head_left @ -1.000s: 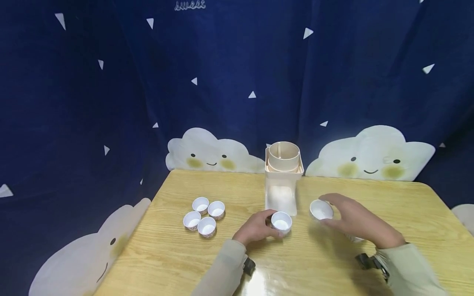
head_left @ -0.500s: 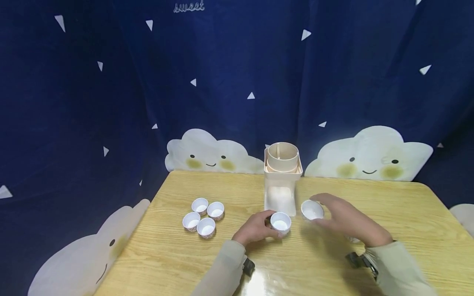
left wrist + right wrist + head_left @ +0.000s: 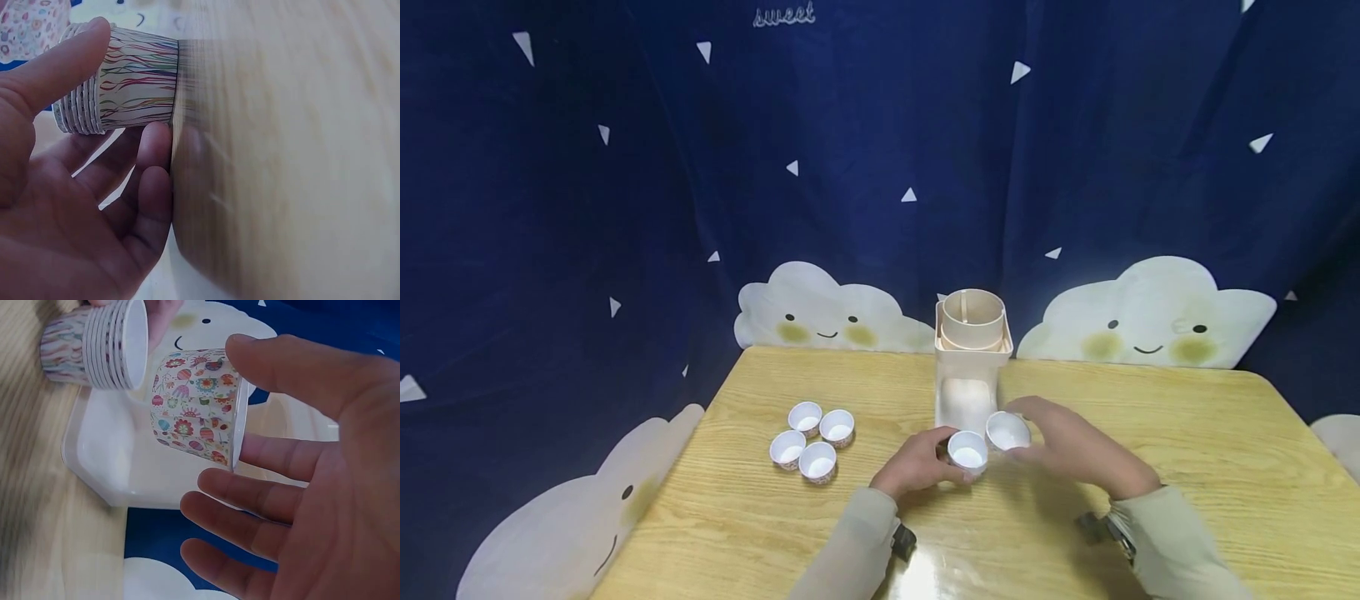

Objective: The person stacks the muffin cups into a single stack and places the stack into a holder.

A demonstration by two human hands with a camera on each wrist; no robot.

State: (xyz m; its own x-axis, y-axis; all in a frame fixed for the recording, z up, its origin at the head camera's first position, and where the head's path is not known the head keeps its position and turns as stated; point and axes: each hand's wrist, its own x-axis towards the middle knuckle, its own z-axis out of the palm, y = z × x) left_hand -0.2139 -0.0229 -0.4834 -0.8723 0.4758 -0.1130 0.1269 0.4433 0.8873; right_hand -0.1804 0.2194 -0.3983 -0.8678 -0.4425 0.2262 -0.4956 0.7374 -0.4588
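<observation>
Paper cups are the things in hand. A flowered cup (image 3: pixel 199 406) is pinched at its rim between the thumb and fingers of the right hand (image 3: pixel 1071 450), held just above the counter (image 3: pixel 1187 433) in front of the cream dispenser (image 3: pixel 972 358), tilted so its white inside shows in the head view. Just beside it, nearly touching, a stack of striped cups (image 3: pixel 125 78) stands on the wooden counter, and the left hand (image 3: pixel 917 462) grips it, thumb on one side and fingers curled round the other. The right wrist view shows the stack's open mouth close to the flowered cup's side, with the pale front of the dispenser behind both. Off to the left, well apart from the hands, four more cups (image 3: pixel 812 437) sit in a tight cluster with their rims touching. Behind the counter hangs a dark blue curtain (image 3: pixel 625 167) with white triangles and smiling clouds.
</observation>
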